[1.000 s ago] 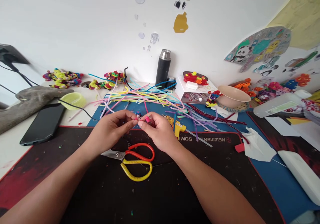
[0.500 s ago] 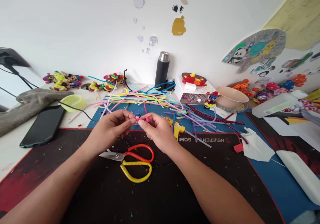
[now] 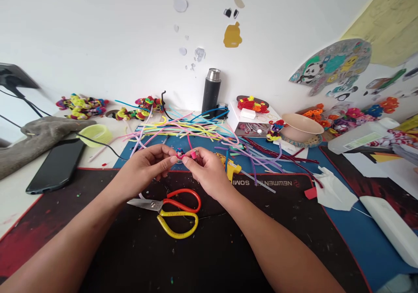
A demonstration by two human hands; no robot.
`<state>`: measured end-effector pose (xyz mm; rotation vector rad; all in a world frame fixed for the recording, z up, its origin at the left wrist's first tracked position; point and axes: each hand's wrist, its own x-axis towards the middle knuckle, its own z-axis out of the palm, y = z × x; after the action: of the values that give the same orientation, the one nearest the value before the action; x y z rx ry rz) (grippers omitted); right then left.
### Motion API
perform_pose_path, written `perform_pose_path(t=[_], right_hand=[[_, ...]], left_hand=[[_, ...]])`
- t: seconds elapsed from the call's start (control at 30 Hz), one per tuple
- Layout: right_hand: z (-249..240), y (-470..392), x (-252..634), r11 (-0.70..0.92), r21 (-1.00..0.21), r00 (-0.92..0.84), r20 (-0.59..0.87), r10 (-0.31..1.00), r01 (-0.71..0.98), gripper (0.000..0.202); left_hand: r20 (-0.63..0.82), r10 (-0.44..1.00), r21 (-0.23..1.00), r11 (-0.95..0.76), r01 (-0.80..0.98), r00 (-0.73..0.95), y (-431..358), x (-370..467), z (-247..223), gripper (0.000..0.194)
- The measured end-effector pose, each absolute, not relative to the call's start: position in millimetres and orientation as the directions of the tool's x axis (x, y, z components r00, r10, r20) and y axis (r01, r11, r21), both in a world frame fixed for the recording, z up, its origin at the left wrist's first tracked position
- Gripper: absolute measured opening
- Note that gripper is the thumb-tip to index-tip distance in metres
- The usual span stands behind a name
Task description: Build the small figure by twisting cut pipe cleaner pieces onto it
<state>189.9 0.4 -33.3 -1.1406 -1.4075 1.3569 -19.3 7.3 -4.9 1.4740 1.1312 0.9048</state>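
Between the fingertips of both hands is a short pink pipe cleaner [image 3: 180,156]. My left hand [image 3: 148,166] pinches one end of it with thumb and forefinger. My right hand [image 3: 209,171] is closed on the other side, and a pink end [image 3: 193,154] sticks up by its forefinger. Just behind the fingertips shows a small blue and purple piece [image 3: 179,150]; I cannot tell whether it is held. Scissors [image 3: 153,205] with one red and one yellow handle lie on the dark mat below my hands. Right of my right hand sits a yellow glue gun [image 3: 232,169], partly covered.
A heap of coloured pipe cleaners [image 3: 183,129] lies behind my hands. A black flask [image 3: 211,92] stands at the wall. To the left are a phone [image 3: 55,166] and a yellow-green roll [image 3: 95,135]. A beige bowl [image 3: 302,127] and white tissue [image 3: 335,190] are on the right.
The hands stay in nearly the same place, with the right fingertips shifted slightly and more of the pink pipe cleaner showing between the thumbs. The view has moved very slightly.
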Motion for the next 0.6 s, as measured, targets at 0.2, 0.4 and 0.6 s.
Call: perform_pose_path(t=[0.2, 0.4, 0.6], right_hand=[[-28.6, -2.5, 188.2, 0.015, -0.998, -0.200, 0.003, 0.980, 0.056, 0.031], [-30.8, -1.9, 188.0, 0.006, -0.999, -0.195, -0.003, 0.981, 0.045, 0.034], [-32.1, -0.7, 188.6, -0.021, -1.000, -0.219, -0.019, 0.976, -0.005, 0.041]], left_hand=[[-0.009, 0.964, 0.971, -0.054, 0.234, 0.264, 6.7, -20.2, -6.7, 0.047], [-0.042, 0.961, 0.988, 0.000, 0.153, 0.272, 7.0, -21.2, -6.0, 0.046], [-0.175, 0.952, 0.979, 0.195, -0.057, 0.253, 6.7, -16.4, -0.3, 0.057]])
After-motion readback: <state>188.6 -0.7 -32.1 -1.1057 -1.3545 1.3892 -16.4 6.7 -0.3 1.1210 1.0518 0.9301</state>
